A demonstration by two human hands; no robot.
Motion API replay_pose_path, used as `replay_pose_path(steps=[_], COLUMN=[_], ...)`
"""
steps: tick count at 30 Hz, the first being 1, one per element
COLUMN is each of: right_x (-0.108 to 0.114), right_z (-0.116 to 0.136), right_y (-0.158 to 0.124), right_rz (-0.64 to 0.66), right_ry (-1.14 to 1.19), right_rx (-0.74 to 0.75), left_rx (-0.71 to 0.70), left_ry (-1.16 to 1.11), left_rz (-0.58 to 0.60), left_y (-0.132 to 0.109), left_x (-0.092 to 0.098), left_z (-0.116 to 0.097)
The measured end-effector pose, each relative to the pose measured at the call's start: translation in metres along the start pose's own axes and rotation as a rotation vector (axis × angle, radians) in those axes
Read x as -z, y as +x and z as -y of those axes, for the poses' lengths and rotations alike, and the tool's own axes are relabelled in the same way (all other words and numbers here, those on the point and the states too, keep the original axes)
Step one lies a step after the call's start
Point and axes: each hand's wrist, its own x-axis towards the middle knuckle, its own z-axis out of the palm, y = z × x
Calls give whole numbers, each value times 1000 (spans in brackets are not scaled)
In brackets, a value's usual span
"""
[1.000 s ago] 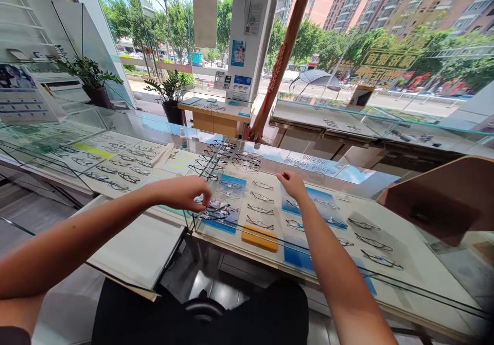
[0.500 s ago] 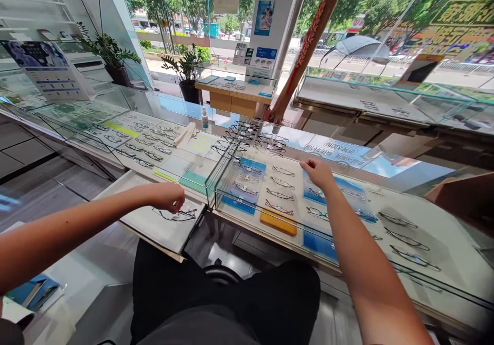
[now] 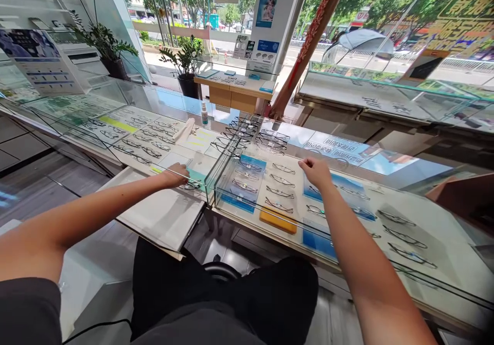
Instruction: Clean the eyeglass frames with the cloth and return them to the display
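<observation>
My left hand (image 3: 175,176) reaches into the left glass display case, fingers pinched on a thin dark pair of glasses (image 3: 190,185) at the edge of a teal mat (image 3: 198,175). A white pulled-out tray (image 3: 162,216) lies just below that hand. My right hand (image 3: 316,172) rests on the glass top of the right display case (image 3: 386,180), fingers curled, with nothing visible in them. Under it, rows of glasses (image 3: 280,193) lie on white and blue mats.
A yellow-orange pad (image 3: 278,220) sits at the front of the right case. Several dark frames (image 3: 247,136) lie on the countertop, beside a small spray bottle (image 3: 204,113) and a rolled cloth (image 3: 184,128). Potted plants (image 3: 185,59) stand behind. My dark-trousered lap (image 3: 224,304) is below.
My left hand carried the glasses from the right case down to the pulled-out tray, then up into the left case by the teal mat. My right hand stayed on the glass top.
</observation>
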Motion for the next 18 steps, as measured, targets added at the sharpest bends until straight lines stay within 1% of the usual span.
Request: replay_pose_path(steps=[5, 8, 13, 18], right_x=[-1, 0, 0, 1], right_z=[2, 4, 5, 7], right_y=[0, 1, 0, 0], right_rz=[-11, -5, -2, 18], right_ry=[-34, -54, -53, -57], right_rx=[-38, -44, -42, -72], left_rx=[-49, -73, -123, -166], left_ry=[10, 7, 1, -3], left_rz=[-161, -223, -248, -241], left_y=[30, 45, 60, 63], left_x=[-9, -15, -27, -34], left_z=[5, 6, 11, 17])
